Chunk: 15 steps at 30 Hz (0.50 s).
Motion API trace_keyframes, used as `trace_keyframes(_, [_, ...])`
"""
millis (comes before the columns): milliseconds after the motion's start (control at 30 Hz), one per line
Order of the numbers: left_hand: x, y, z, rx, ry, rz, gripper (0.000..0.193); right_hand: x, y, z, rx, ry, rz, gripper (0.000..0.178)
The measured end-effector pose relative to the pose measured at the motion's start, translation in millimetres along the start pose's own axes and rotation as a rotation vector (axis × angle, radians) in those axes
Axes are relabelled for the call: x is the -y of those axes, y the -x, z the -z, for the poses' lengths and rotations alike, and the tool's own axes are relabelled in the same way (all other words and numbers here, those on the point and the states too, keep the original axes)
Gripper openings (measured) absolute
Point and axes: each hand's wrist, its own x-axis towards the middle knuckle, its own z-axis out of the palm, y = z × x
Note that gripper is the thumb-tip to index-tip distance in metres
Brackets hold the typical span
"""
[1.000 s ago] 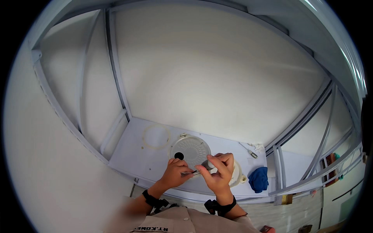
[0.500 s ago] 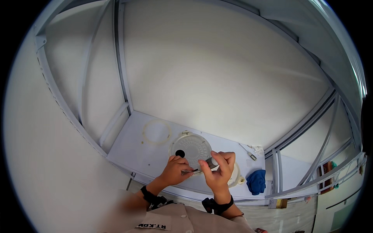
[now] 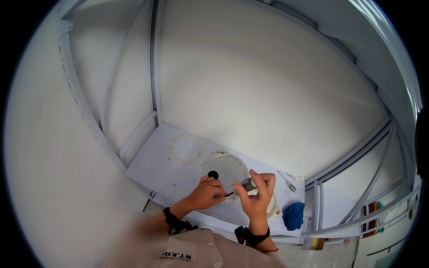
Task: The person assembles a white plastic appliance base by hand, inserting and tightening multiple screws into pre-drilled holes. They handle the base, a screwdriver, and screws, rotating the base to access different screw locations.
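Observation:
My right hand (image 3: pixel 255 201) grips a screwdriver (image 3: pixel 246 184) by its thick grey handle, with the dark shaft slanting down to the left. My left hand (image 3: pixel 205 194) is closed in a pinch at the shaft's tip; whatever lies between its fingers is too small to make out. Under both hands rests a round white plastic cover (image 3: pixel 233 166) with a ribbed, patterned face. A black disc (image 3: pixel 213 174) shows on its left part, just beyond my left fingers. Part of another round cream-white piece (image 3: pixel 271 204) is visible behind my right wrist.
A thin pale ring (image 3: pixel 171 152) lies at the table's far left. At the far right is a second screwdriver-like tool (image 3: pixel 291 186), with a crumpled blue cloth (image 3: pixel 293 216) nearer. Grey frame posts (image 3: pixel 155 67) and a back panel enclose the white table (image 3: pixel 154 167).
The view has shifted, so the table sits slightly differently in it. The screwdriver's handle has tipped lower to the right, its tip still at my left fingers.

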Motion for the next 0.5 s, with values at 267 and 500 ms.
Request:
trace_keyframes(267, [-0.3,-0.3,-0.3,-0.008,-0.013,0.011,0.009,13.1,-20.9,9.0,0.2,-0.278,-0.016,0.063])
trace_keyframes(500, [-0.2,-1.0,-3.2,-0.024,-0.009,0.003,0.007,6.9,-9.4,-1.8,0.013,0.036,0.09,0.061])
